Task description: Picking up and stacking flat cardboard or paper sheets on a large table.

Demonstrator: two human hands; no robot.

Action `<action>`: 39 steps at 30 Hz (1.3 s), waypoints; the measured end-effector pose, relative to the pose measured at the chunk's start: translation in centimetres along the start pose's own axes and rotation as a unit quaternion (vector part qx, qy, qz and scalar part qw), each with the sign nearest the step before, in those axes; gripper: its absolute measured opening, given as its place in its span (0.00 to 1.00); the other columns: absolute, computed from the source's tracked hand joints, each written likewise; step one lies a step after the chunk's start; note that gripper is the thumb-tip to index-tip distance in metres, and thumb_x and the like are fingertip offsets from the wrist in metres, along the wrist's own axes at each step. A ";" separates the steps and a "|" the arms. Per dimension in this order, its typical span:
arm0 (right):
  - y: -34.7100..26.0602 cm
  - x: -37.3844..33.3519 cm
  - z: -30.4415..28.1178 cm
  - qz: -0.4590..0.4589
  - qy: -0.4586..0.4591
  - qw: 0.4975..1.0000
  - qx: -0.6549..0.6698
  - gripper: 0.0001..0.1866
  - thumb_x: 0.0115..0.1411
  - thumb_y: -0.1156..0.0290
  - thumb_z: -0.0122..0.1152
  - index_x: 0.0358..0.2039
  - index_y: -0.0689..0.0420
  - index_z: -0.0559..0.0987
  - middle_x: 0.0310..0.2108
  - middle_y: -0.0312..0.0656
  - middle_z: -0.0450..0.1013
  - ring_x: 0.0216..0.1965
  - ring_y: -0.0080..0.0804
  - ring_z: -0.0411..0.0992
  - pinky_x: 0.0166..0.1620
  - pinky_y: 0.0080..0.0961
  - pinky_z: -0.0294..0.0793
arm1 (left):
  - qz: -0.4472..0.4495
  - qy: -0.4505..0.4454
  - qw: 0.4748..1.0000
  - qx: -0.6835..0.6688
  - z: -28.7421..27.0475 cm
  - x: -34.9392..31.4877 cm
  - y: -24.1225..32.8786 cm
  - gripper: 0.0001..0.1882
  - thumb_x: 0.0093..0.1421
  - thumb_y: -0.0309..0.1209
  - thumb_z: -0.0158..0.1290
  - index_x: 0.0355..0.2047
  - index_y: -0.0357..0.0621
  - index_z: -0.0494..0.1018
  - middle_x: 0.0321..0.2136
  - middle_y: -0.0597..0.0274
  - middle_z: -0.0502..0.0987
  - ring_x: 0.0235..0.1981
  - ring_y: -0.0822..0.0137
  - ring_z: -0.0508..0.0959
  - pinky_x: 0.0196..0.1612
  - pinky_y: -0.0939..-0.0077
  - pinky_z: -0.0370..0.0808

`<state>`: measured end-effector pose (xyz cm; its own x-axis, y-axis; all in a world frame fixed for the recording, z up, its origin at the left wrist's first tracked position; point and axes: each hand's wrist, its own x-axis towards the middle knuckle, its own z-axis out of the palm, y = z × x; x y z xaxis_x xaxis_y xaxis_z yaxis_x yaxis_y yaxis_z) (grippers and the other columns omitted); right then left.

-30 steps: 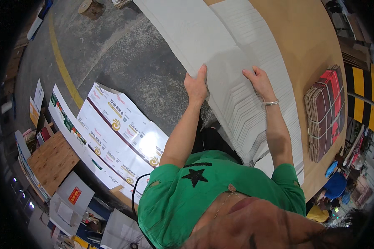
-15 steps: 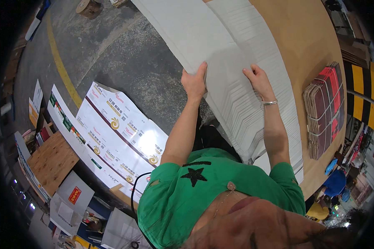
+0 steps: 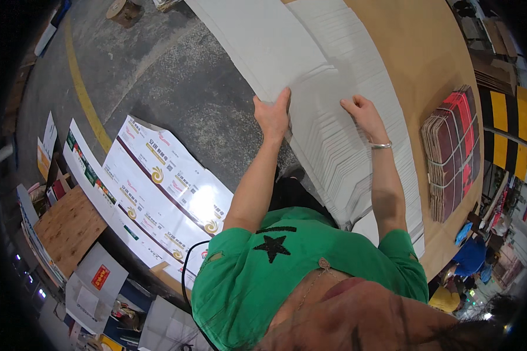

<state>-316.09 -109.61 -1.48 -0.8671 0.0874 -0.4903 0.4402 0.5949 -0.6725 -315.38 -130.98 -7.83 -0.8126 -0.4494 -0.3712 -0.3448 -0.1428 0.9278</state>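
A long stack of white cardboard sheets (image 3: pixel 334 137) lies in front of me, its layers fanned out in many overlapping edges. My left hand (image 3: pixel 272 117) grips the stack's left edge, thumb on top and the other fingers partly hidden at the side. Over the right part of the same sheets is my right hand (image 3: pixel 366 117), fingers curled in and thumb against the index finger. Whether a sheet edge sits in that pinch is too small to tell. A smooth white sheet (image 3: pixel 275 44) covers the far left part of the stack.
The sheets rest on a tan table (image 3: pixel 418 52). At its right side stands a tied bundle of dark red cardboard (image 3: pixel 451 155). Printed white sheets (image 3: pixel 164 193) lie to my left, near a brown wooden board (image 3: pixel 70 231). Grey floor (image 3: pixel 181 76) with a yellow line stretches beyond.
My right hand has shifted slightly down and left over the sheets, its fingers still curled. The left hand keeps its place at the stack's edge.
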 end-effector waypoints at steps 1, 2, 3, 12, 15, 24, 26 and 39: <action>0.5 0.2 0.6 0.000 0.008 0.997 0.071 0.18 0.53 0.65 0.58 0.16 0.56 0.60 0.16 0.26 0.51 0.20 0.16 0.48 0.22 0.18 0.51 | 0.009 -0.004 1.000 -0.006 0.2 -0.2 0.7 0.31 0.44 0.39 0.61 0.41 0.28 0.64 0.37 0.45 0.73 0.39 0.57 0.74 0.44 0.69 0.69; 1.0 0.3 0.8 0.000 0.017 0.990 0.142 0.18 0.53 0.65 0.58 0.16 0.56 0.61 0.16 0.26 0.51 0.20 0.16 0.48 0.22 0.18 0.51 | 0.018 -0.009 1.000 -0.012 0.4 -0.4 1.0 0.31 0.44 0.39 0.61 0.41 0.28 0.64 0.38 0.45 0.73 0.40 0.57 0.74 0.44 0.69 0.68; 1.0 0.2 0.9 -0.002 0.015 0.989 0.145 0.18 0.53 0.65 0.58 0.16 0.56 0.61 0.16 0.26 0.51 0.20 0.16 0.48 0.22 0.18 0.51 | 0.021 -0.007 1.000 -0.010 0.3 -0.3 1.0 0.31 0.44 0.39 0.61 0.41 0.28 0.64 0.38 0.45 0.73 0.40 0.57 0.74 0.44 0.69 0.68; 1.1 0.2 1.2 -0.033 0.014 0.991 0.131 0.18 0.54 0.66 0.58 0.16 0.56 0.60 0.16 0.27 0.50 0.21 0.17 0.47 0.23 0.18 0.51 | 0.040 0.015 0.999 0.032 0.2 -0.1 1.0 0.33 0.43 0.40 0.62 0.42 0.27 0.63 0.38 0.44 0.73 0.40 0.56 0.74 0.45 0.69 0.68; 0.9 -0.1 1.0 -0.033 0.032 0.992 0.117 0.18 0.53 0.66 0.58 0.16 0.56 0.60 0.16 0.27 0.50 0.21 0.17 0.47 0.23 0.18 0.51 | 0.035 0.018 0.997 0.064 0.3 -0.8 2.0 0.33 0.43 0.41 0.62 0.42 0.27 0.63 0.38 0.44 0.73 0.40 0.56 0.73 0.45 0.69 0.68; 1.7 -1.7 0.9 -0.024 0.022 0.986 0.162 0.20 0.54 0.65 0.58 0.16 0.55 0.57 0.17 0.27 0.49 0.21 0.17 0.47 0.23 0.18 0.50 | 0.022 -0.004 1.000 -0.015 0.4 -2.0 -0.5 0.32 0.46 0.41 0.60 0.44 0.28 0.63 0.41 0.47 0.72 0.42 0.59 0.73 0.46 0.71 0.68; 1.4 -1.8 1.2 -0.027 0.029 0.989 0.142 0.20 0.54 0.65 0.57 0.16 0.54 0.56 0.17 0.26 0.49 0.21 0.17 0.46 0.23 0.17 0.49 | 0.031 -0.019 0.997 -0.067 0.1 -1.4 -1.7 0.29 0.50 0.38 0.58 0.44 0.28 0.64 0.41 0.50 0.72 0.42 0.62 0.72 0.46 0.73 0.67; 2.7 -1.0 1.8 -0.030 0.095 0.989 0.105 0.20 0.51 0.63 0.59 0.15 0.58 0.60 0.14 0.29 0.54 0.19 0.18 0.50 0.22 0.20 0.53 | 0.039 -0.007 0.999 -0.025 0.4 -2.6 0.5 0.32 0.48 0.40 0.59 0.45 0.27 0.63 0.41 0.48 0.72 0.43 0.60 0.72 0.46 0.72 0.67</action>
<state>-313.63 -109.54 -3.83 -0.9125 0.2176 -0.3463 0.4080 0.4254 -0.8078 -313.60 -129.53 -6.41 -0.8428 -0.4483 -0.2979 -0.2566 -0.1519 0.9545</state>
